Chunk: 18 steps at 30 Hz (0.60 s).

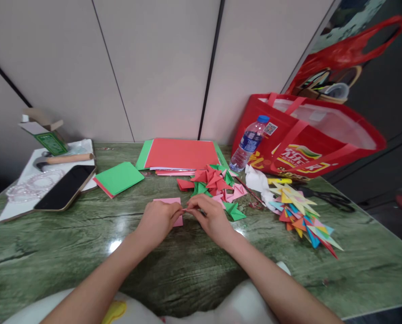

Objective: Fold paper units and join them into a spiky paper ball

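My left hand (159, 219) and my right hand (210, 217) meet over the table's front middle, fingertips pinched together. Between them is a small piece of pink paper (184, 210), mostly covered by the fingers. Under and behind my left hand lies a square of pink paper (167, 200). Just beyond my right hand is a heap of folded paper pieces (217, 180) in red, green and pink. One green folded piece (234, 211) rests at the heap's near right side.
Green square sheets (119, 178) lie left, near a phone (67, 186) and a wooden-handled tool (69, 158). Larger red sheets (182, 154) lie at the back. Rightward stand a water bottle (250, 143) and red bag (288, 135), with a multicoloured paper cluster (302, 216) and scissors (332, 196).
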Tool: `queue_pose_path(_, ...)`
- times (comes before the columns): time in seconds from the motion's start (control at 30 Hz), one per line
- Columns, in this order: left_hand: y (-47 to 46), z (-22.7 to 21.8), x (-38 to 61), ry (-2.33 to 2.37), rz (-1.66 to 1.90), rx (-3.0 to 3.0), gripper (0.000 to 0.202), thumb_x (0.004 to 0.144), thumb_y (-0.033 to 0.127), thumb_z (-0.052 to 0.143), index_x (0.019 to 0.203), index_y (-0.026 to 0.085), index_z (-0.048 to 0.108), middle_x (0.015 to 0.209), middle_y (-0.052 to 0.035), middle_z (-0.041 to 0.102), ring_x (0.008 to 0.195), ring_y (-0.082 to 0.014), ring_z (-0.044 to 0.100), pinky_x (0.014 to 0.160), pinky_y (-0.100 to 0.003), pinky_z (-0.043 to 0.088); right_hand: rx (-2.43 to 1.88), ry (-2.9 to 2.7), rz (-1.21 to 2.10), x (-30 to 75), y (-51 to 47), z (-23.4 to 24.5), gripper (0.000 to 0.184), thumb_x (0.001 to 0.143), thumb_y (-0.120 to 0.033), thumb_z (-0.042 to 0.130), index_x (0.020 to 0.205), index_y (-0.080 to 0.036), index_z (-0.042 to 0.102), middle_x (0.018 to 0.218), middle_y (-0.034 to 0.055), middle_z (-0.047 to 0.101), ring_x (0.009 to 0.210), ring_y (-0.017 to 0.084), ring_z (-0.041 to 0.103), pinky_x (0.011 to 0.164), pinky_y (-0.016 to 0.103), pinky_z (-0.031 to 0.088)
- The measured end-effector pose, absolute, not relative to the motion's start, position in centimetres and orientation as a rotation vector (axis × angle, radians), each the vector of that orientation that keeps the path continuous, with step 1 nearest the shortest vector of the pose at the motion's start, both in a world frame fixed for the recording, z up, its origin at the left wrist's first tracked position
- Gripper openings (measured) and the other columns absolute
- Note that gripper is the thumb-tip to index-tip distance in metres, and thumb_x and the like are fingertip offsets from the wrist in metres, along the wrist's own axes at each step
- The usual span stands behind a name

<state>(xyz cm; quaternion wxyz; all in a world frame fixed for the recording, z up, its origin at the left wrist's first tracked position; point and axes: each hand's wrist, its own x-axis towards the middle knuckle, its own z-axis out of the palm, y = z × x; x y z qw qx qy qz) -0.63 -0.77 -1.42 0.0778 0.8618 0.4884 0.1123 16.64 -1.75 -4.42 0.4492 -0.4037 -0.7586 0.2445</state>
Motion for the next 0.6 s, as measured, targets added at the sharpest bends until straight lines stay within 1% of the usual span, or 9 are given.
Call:
queue_pose_path(0.07,-0.8,-1.36,-0.57,1.46,0.346,2.55,0.03,0.086,0.032,0.046,0.074,0.016,0.068,0.065,-0.0084,0.068,0.054,-0.0162,0.055,0.052,-0.025,0.025,-1.036,-1.762,0.748,16.42,-1.82,-4.41,0.003,0.08,-0.022,0.058,0.078,-0.02,0.059,0.078,0.0041,0.062,0.072,0.016,0.059,0.067,0.03,0.049)
queue_pose_path(0.17,-0.84,-1.11,-0.43,1.383,0.416,2.4,0.027,0.083,0.03,0.049,0.07,0.017,0.068,0.061,-0.0046,0.067,0.053,-0.0137,0.054,0.053,-0.023,0.028,-1.063,-1.557,0.998,16.09,-1.84,-4.29,0.013,0.073,-0.025,0.065,0.082,-0.02,0.058,0.074,0.0019,0.063,0.066,0.014,0.061,0.062,0.027,0.05)
queue_pose_path(0.23,-0.84,-0.91,-0.35,1.32,0.469,2.245,0.025,0.081,0.028,0.051,0.065,0.017,0.067,0.056,-0.002,0.064,0.05,-0.012,0.051,0.052,-0.022,0.03,-1.045,-1.441,1.133,16.02,-1.74,-4.17,0.019,0.067,-0.025,0.069,0.081,-0.019,0.058,0.071,0.0006,0.064,0.065,0.013,0.061,0.061,0.026,0.05)
queue_pose_path(0.4,-0.75,-0.64,-0.29,1.246,0.58,1.967,0.022,0.07,0.031,0.061,0.056,0.015,0.062,0.048,0.0023,0.054,0.046,-0.0095,0.041,0.045,-0.019,0.026,-1.012,-1.287,1.396,16.33,-1.32,-3.89,0.027,0.057,-0.029,0.076,0.075,-0.017,0.06,0.064,-0.0011,0.065,0.056,0.012,0.061,0.056,0.024,0.049)
queue_pose_path(0.5,-0.63,-0.71,-0.21,1.191,0.56,1.77,0.025,0.067,0.036,0.063,0.055,0.014,0.059,0.049,0.0025,0.053,0.046,-0.0087,0.04,0.044,-0.019,0.026,-1.022,-1.268,1.47,16.46,-1.11,-3.85,0.027,0.055,-0.03,0.077,0.071,-0.016,0.061,0.06,-0.0024,0.064,0.051,0.01,0.059,0.052,0.023,0.049)
queue_pose_path(0.57,-0.5,-0.83,-0.18,1.134,0.529,1.647,0.025,0.067,0.037,0.063,0.058,0.014,0.058,0.051,0.0024,0.053,0.046,-0.0084,0.04,0.044,-0.019,0.025,-1.046,-1.237,1.453,16.46,-0.99,-3.91,0.027,0.054,-0.03,0.077,0.069,-0.017,0.059,0.057,-0.0038,0.062,0.048,0.009,0.057,0.05,0.022,0.048)
queue_pose_path(0.6,-0.44,-0.89,-0.2,1.107,0.519,1.612,0.025,0.067,0.037,0.063,0.058,0.014,0.057,0.051,0.0031,0.051,0.046,-0.0079,0.039,0.044,-0.019,0.023,-1.057,-1.217,1.434,16.45,-0.92,-3.97,0.028,0.053,-0.03,0.077,0.069,-0.017,0.058,0.057,-0.0042,0.061,0.048,0.009,0.056,0.05,0.022,0.048)
